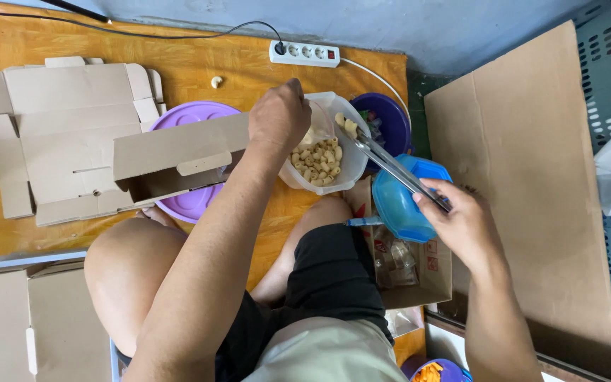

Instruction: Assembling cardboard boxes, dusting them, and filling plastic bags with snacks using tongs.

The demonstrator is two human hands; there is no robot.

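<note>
A clear plastic container [323,152] of short, pale pasta pieces sits on the orange floor mat [199,67], just in front of the seated person's knees. Metal tongs [390,164] reach into it from the right, their tips pinching a piece or two of pasta [346,124] above the heap. The right hand [461,226] is closed around the tongs' handle end, well back from the container and over a blue lidded tub [401,201]. The left hand [278,117] rests on the container's near-left rim, fingers curled over the edge, gripping it.

Behind the container stands a dark purple bowl [389,120]. To its left, a folded cardboard box [178,159] lies across a light purple round lid [192,117], and a flattened carton [65,134] is spread further left. A white power strip [305,54] lies by the wall. A large cardboard sheet [532,177] covers the floor on the right.
</note>
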